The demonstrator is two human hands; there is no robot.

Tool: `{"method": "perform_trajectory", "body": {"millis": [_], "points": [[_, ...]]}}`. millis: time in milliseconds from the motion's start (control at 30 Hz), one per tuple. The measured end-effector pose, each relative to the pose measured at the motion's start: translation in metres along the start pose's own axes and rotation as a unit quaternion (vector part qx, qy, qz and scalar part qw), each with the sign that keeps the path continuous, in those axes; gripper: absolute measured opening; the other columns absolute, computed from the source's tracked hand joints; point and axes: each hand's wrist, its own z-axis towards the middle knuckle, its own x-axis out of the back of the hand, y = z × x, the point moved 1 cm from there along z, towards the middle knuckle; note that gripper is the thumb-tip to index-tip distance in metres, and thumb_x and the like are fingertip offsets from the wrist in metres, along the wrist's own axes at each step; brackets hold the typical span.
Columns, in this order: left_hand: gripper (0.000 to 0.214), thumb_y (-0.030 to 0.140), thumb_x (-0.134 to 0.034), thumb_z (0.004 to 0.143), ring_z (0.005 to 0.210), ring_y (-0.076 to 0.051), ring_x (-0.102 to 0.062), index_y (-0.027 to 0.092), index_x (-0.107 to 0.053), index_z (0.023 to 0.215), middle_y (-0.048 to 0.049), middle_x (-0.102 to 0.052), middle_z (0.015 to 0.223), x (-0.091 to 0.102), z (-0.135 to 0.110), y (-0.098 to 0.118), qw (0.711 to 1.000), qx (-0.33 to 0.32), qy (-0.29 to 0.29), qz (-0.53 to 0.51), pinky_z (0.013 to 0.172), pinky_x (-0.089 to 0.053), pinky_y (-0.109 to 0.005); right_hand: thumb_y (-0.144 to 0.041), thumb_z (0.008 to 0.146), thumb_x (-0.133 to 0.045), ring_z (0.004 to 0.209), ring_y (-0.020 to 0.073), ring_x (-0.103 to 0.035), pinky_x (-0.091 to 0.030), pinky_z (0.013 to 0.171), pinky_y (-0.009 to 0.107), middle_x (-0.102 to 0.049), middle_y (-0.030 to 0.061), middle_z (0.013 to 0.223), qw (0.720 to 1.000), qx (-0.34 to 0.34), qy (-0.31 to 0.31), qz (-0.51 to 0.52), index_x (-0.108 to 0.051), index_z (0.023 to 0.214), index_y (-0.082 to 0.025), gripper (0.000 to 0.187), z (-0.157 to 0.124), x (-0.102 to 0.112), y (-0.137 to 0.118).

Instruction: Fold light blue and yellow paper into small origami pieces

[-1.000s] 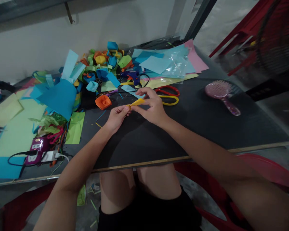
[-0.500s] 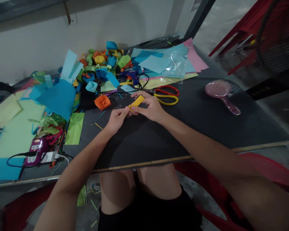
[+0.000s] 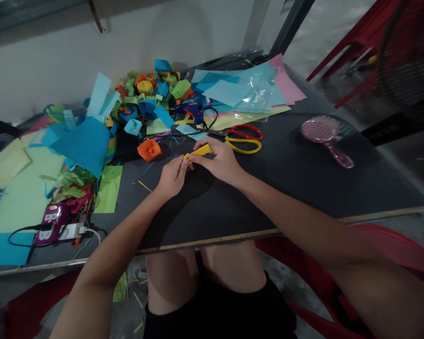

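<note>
A folded yellow paper strip is held between my two hands above the dark table. My left hand pinches its left end, thumb against fingers. My right hand grips the strip nearer its wide right end, with the thumb below and the fingers behind. To the left of my hands sits an orange folded paper flower. Scissors with one red and one yellow handle lie just beyond my right hand; part of their blades is hidden.
Folded paper pieces are heaped at the back, with a blue glue gun beside them. Blue paper sheets lie back right, a pink hairbrush at right. A purple device with cables sits front left, near green paper.
The yellow strip has turned flatter and shows a narrower face. My fingers have shifted slightly around it, while the things on the table stay put.
</note>
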Motion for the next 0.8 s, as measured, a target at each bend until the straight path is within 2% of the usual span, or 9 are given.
{"method": "perform_trajectory", "body": {"millis": [100,167,233,333,467,633,800], "points": [[0.052,0.05,-0.024,0.104,0.066,-0.012,-0.055,0.019,-0.053,0.073,-0.0025,-0.059,0.069,0.002,0.001,-0.001,0.999,-0.023,0.001,0.043,0.067,-0.044,-0.026,-0.05,0.078,-0.075,0.082,0.0183,-0.065,-0.051,0.078,0.035,-0.068,0.0038,0.087,0.998,0.042,0.016,-0.043,-0.068,0.073,-0.02,0.032,0.0,0.0,-0.006],[0.05,0.046,-0.024,0.105,0.065,-0.013,-0.054,0.019,-0.052,0.073,-0.0025,-0.058,0.069,0.003,0.001,-0.002,0.998,-0.032,0.001,0.062,0.066,-0.043,-0.027,-0.05,0.079,-0.074,0.082,0.0183,-0.064,-0.05,0.078,0.035,-0.068,0.004,0.086,0.998,0.045,0.02,-0.041,-0.068,0.073,-0.02,0.031,-0.001,0.0,-0.006],[0.049,0.044,-0.024,0.105,0.066,-0.013,-0.054,0.019,-0.052,0.074,-0.003,-0.058,0.07,0.003,0.001,-0.003,0.996,-0.044,0.002,0.076,0.066,-0.043,-0.028,-0.049,0.078,-0.075,0.079,0.0172,-0.063,-0.05,0.075,0.034,-0.069,0.004,0.088,0.999,0.02,0.017,-0.02,-0.069,0.074,-0.02,0.03,-0.001,-0.002,-0.002],[0.045,0.042,-0.026,0.105,0.069,-0.015,-0.055,0.019,-0.052,0.075,-0.0037,-0.06,0.072,0.004,0.001,-0.004,0.994,-0.055,-0.001,0.09,0.068,-0.044,-0.029,-0.049,0.071,-0.08,0.074,0.0152,-0.062,-0.049,0.067,0.032,-0.068,0.0043,0.092,0.997,-0.054,-0.004,0.059,-0.069,0.076,-0.019,0.033,0.0,-0.004,0.004],[0.043,0.04,-0.027,0.104,0.075,-0.016,-0.057,0.02,-0.055,0.079,-0.0053,-0.063,0.077,0.005,0.001,-0.002,0.995,-0.061,-0.006,0.085,0.075,-0.046,-0.03,-0.05,0.059,-0.087,0.07,0.0139,-0.062,-0.053,0.07,0.032,-0.066,0.0009,0.082,0.971,-0.138,-0.035,0.191,-0.066,0.078,-0.019,0.042,0.001,-0.005,0.003],[0.044,0.042,-0.03,0.104,0.076,-0.016,-0.059,0.019,-0.058,0.078,-0.0056,-0.064,0.077,0.007,0.001,0.003,0.997,-0.055,-0.024,0.051,0.076,-0.046,-0.031,-0.049,0.053,-0.091,0.064,0.0126,-0.061,-0.056,0.072,0.034,-0.06,-0.0033,0.072,0.949,-0.16,-0.078,0.259,-0.061,0.071,-0.02,0.046,0.002,-0.003,-0.005],[0.046,0.047,-0.032,0.103,0.077,-0.016,-0.06,0.019,-0.059,0.079,-0.0065,-0.066,0.079,0.008,0.001,0.007,0.998,-0.052,-0.025,0.017,0.077,-0.047,-0.031,-0.047,0.054,-0.092,0.064,0.0105,-0.061,-0.057,0.071,0.032,-0.056,-0.003,0.075,0.948,-0.145,-0.092,0.267,-0.062,0.064,-0.018,0.043,0.003,-0.002,-0.007]]}}
